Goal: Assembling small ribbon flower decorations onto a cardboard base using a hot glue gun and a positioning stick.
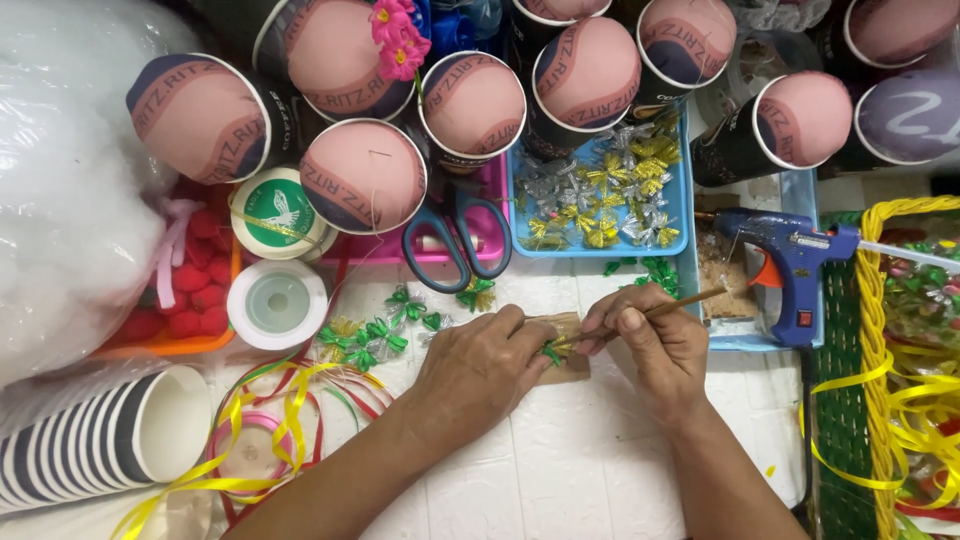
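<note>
My left hand (478, 368) presses down on a small brown cardboard piece (568, 345) lying on the white table, pinching a tiny green foil bow (551, 352) against it. My right hand (648, 345) grips a thin wooden stick (690, 301) like a pen, its tip touching the bow on the cardboard. Both hands meet at the middle of the view. More small green foil bows (372, 336) lie scattered just left of my left hand.
Several paper cups covered with pink fabric (364, 176) stand along the back. Blue-handled scissors (456, 238), a blue tray of silver and gold bows (600, 195), a blue glue gun (790, 262), tape rolls (277, 304), stacked cups (90, 440), curled ribbons (262, 440) and a yellow basket (880, 360) surround the hands.
</note>
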